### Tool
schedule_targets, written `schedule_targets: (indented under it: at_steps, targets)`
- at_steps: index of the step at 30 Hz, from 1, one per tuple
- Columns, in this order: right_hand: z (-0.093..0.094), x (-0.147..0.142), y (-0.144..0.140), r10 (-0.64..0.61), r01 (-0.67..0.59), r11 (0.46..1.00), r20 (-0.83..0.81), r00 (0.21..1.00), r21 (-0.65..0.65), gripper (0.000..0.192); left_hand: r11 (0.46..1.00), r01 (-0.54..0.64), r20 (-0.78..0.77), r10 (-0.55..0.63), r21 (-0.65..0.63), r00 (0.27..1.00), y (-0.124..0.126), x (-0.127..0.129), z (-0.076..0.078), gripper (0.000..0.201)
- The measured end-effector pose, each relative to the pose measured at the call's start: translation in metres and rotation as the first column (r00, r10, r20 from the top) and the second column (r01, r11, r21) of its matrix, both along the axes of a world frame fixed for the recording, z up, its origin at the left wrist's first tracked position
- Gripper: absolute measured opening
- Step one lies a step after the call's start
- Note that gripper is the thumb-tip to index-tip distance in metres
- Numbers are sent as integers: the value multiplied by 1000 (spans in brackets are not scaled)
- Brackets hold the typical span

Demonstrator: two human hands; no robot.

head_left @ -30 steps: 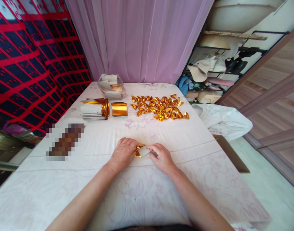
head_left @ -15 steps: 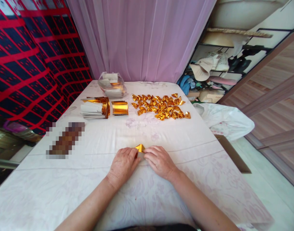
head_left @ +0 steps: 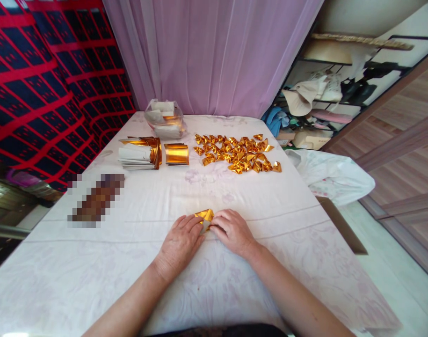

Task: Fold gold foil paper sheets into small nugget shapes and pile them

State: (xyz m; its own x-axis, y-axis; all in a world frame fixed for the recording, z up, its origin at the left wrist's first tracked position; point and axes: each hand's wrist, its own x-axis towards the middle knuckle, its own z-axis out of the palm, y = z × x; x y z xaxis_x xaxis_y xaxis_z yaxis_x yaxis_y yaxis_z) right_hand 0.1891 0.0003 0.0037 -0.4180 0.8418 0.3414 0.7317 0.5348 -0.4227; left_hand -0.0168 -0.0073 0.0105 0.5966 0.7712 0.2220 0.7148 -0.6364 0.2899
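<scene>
Low centre of the frame: left hand (head_left: pixel 180 241) and right hand (head_left: pixel 233 232) close together on the white tablecloth (head_left: pixel 164 196), fingertips pinching a half-folded gold foil paper (head_left: pixel 204 216). Upper centre: a heap of finished gold folded pieces (head_left: pixel 236 154), so much done. Upper left: stack of unfolded foil sheets (head_left: pixel 140 153), a curled foil sheet (head_left: pixel 176 154) and a plastic bag (head_left: pixel 164 119), plenty left.

The small folded foil paper piece (head_left: pixel 204 216) between the hands is shiny gold with a white underside. The scattered heap of little folded foil shapes (head_left: pixel 236 154) is the same bright gold. The curled foil sheet (head_left: pixel 176 154) is gold, and the flat paper stack (head_left: pixel 138 156) shows white edges under gold. The tablecloth (head_left: pixel 136 262) is white with faint pink flowers. The sheer curtain (head_left: pixel 214 51) is lilac; the wall fabric (head_left: pixel 41 89) is navy with red grid lines.
</scene>
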Motion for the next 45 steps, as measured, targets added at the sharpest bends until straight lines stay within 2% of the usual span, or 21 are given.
schedule_targets:
  at_steps: [7, 12, 17, 28, 38, 45]
  targets:
    - [-1, -2, 1, -17, 17, 1000, -7, 1000, 1, 3, 999, 42, 58, -43, 24, 997, -4, -3, -4, 36]
    - [-3, -2, 2, -26, 26, 1000, -29, 999, -6, 4, 996, 75, -32, -74, 40, 997, -5, -5, -3, 44]
    - [-5, 0, 1, -23, 23, 1000, -61, 998, -9, 9, 998, 55, -85, -53, 20, 995, -5, -3, -1, 43]
    - [-5, 1, -4, -81, 80, 997, -156, 984, -11, 16, 997, 53, -67, -49, 61, 997, -6, -3, -4, 34]
    - [-4, 2, -4, -73, 71, 997, -152, 986, -16, 17, 995, 59, -73, -53, 84, 996, -6, -3, -4, 32]
    - [-5, -4, -5, -155, 151, 988, -153, 976, -38, 10, 994, 60, -60, -55, 89, 997, -5, -2, -2, 33]
